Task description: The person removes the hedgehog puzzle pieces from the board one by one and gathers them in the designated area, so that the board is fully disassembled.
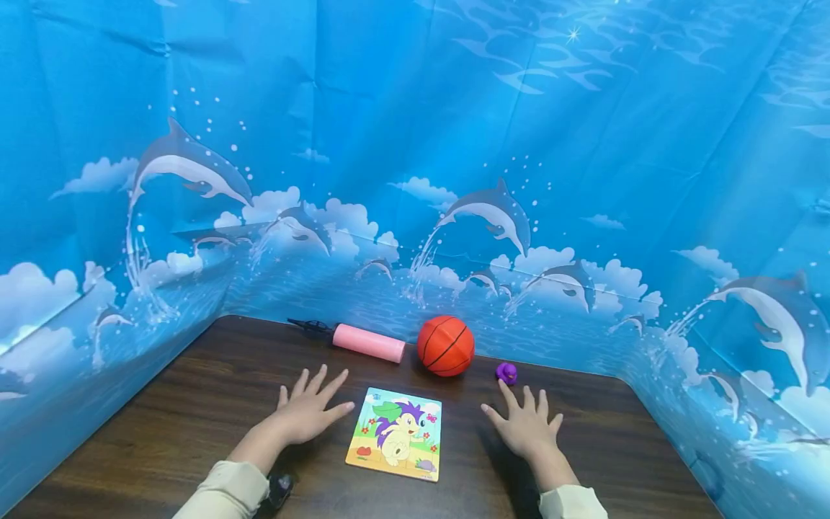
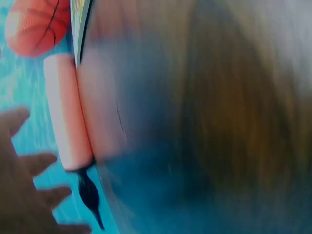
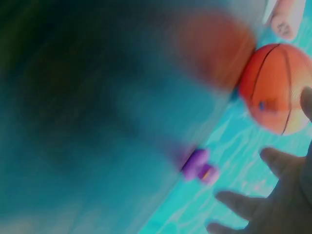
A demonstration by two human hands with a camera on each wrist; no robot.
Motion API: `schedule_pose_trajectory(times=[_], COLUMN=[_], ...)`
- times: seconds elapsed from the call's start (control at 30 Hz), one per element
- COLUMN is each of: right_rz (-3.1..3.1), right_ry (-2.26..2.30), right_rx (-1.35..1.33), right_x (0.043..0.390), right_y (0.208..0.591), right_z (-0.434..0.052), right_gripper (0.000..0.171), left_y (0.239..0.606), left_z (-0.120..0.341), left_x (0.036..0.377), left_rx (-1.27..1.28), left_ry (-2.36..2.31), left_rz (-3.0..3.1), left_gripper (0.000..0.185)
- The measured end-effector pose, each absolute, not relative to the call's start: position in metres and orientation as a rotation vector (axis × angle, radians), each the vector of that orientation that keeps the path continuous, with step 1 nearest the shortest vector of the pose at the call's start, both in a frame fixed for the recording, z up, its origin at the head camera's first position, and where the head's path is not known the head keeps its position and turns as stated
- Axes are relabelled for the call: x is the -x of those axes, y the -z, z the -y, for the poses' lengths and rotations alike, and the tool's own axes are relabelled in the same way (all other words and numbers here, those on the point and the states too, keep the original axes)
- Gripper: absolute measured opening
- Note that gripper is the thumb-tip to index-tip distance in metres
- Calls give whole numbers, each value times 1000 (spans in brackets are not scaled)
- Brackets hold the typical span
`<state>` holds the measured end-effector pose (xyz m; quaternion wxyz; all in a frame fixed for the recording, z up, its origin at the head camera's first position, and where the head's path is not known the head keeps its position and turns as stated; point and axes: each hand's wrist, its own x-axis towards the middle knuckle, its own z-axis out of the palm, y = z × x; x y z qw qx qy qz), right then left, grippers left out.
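A square hedgehog picture puzzle (image 1: 397, 435) lies flat on the dark wooden table between the two hands. My left hand (image 1: 310, 411) is to its left, fingers spread and holding nothing. On the other side, my right hand (image 1: 528, 425) has its fingers spread too, its fingertips just in front of a small purple rubber duck (image 1: 506, 373). An orange toy basketball (image 1: 446, 346) sits behind the puzzle. Left of the ball lies a pink hand pump (image 1: 368, 342) with a black end. In the left wrist view, the spread fingers (image 2: 39, 163) appear beside the pump.
The table (image 1: 194, 404) has a glossy wood-grain top that blurs with reflections in both wrist views. A blue curtain (image 1: 363, 144) printed with dolphins stands along the back and sides, right behind the pump, ball and duck.
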<state>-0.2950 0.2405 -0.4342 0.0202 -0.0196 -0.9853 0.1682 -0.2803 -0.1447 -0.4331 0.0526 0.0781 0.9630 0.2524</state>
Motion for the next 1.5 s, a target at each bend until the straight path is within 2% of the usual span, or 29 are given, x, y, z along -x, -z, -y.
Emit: schedule_pose_trajectory(times=[0.13,0.23,0.4,0.67,0.83,1.2,1.5], right_rz=[3016,2979,2949,3082,3169,3204,3170], right_ry=[-500,-530,-632,-679,-748,-959,-984], right_rx=[-83,-220,-488,-668,-610,-569,-482], right_x=[307,314,321,322,319,324,331], right_y=[433,431,430,435,436,427,425], right_z=[-208,-178,-132,-86,-75,-68,-59], right_gripper=[63,47,33,39,45,40,46], left_y=[434,434,434,437,437,431,425], left_z=[127,110,83,62,59,61,66], left_x=[273,263,249,238,235,237,244], left_rx=[-469,-622,-868,-1020,-1018,-1072,-1033], left_ry=[-752,-717,-567,-326,-267,-200,-206], left_rz=[-2814,-2758,-2740,-2682,-2692,-2761,-2759], left_gripper=[64,58,56,58,63,61,64])
